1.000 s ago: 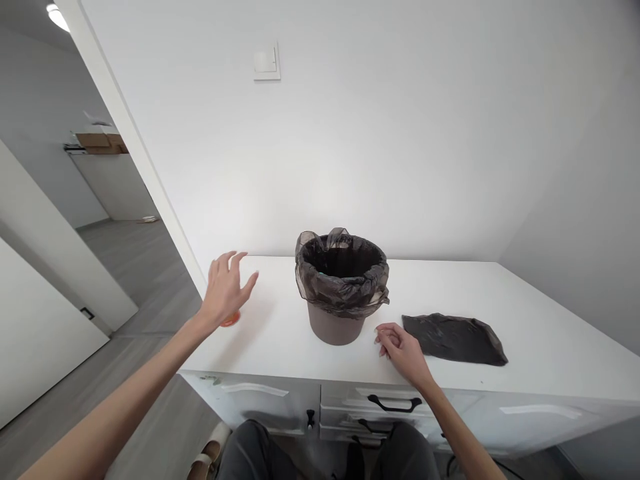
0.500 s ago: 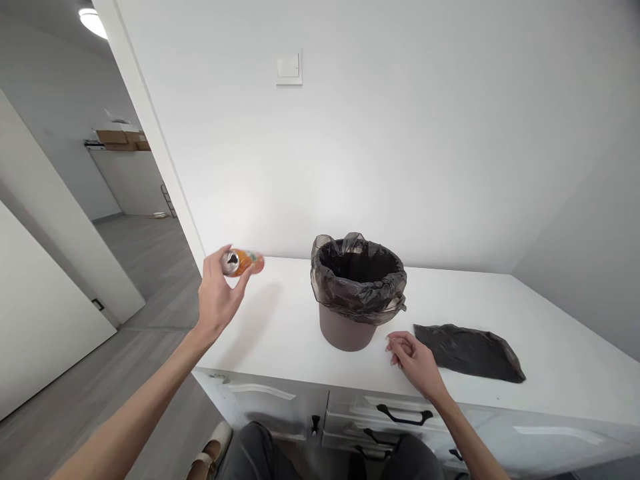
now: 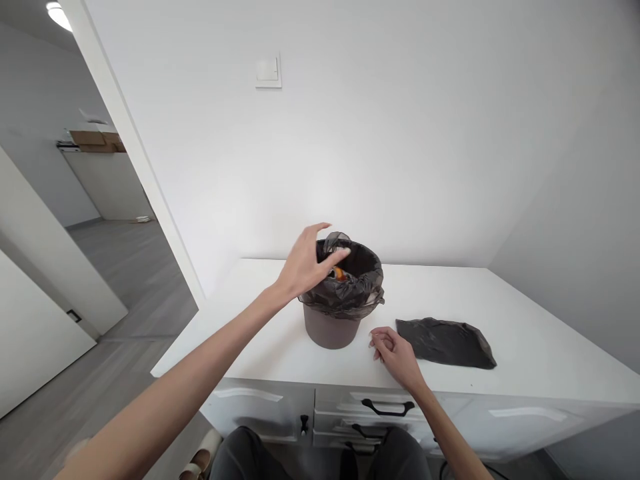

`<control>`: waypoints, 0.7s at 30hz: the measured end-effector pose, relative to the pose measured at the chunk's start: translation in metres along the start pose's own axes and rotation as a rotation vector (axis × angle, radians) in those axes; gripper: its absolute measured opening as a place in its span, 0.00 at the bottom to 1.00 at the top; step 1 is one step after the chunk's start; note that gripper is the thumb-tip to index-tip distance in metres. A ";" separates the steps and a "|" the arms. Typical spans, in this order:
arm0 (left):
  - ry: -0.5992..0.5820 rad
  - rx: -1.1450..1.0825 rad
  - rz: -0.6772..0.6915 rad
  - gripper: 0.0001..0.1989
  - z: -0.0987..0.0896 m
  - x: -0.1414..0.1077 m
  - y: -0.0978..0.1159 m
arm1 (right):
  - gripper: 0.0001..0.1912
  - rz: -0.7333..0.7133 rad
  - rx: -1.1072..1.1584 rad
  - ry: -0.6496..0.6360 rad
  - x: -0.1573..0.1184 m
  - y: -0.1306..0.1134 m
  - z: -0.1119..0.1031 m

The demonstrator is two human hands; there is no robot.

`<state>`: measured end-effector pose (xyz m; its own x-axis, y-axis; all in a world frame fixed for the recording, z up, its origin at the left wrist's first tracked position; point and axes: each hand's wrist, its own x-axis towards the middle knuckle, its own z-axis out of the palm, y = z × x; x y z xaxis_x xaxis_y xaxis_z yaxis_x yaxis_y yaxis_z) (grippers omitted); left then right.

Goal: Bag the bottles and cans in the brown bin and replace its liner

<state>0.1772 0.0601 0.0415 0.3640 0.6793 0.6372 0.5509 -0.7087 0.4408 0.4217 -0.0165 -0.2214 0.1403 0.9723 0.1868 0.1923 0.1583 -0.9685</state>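
Observation:
My left hand [image 3: 311,261] is over the rim of a brown trash can [image 3: 331,329], its thumb and fingers spread apart with nothing between them. Below the thumb, inside the can, an orange drink can [image 3: 340,273] shows in part; the rest of it is hidden by the hand and the liner. A black trash bag [image 3: 345,303] lines the trash can and is folded down over its rim. My right hand [image 3: 393,352] rests on the white cabinet top, fingers curled together, right of the trash can. Whether anything is inside those fingers is hidden.
A folded black plastic bag [image 3: 447,342] lies flat right of my right hand. The white cabinet top [image 3: 270,320] has drawers with black handles [image 3: 387,407] below. Behind stands a wall with a light switch [image 3: 269,71]. A doorway opens at the left.
My left hand has moved right from the cabinet's left side to above the trash can and let go of the drink can, which is now inside. The view has shifted slightly.

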 end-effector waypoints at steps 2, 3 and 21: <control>0.099 0.017 -0.012 0.26 -0.005 -0.006 -0.013 | 0.25 0.003 0.017 -0.007 -0.001 -0.003 0.000; 0.146 0.030 -0.023 0.24 -0.010 -0.011 -0.021 | 0.25 0.007 0.024 -0.012 -0.001 -0.004 0.001; -0.234 0.529 -0.442 0.34 -0.029 -0.231 -0.211 | 0.23 0.015 -0.042 -0.008 -0.003 -0.007 0.003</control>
<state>-0.0445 0.0470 -0.1807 0.1417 0.9456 0.2927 0.9515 -0.2117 0.2233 0.4173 -0.0203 -0.2160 0.1357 0.9760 0.1705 0.2306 0.1363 -0.9635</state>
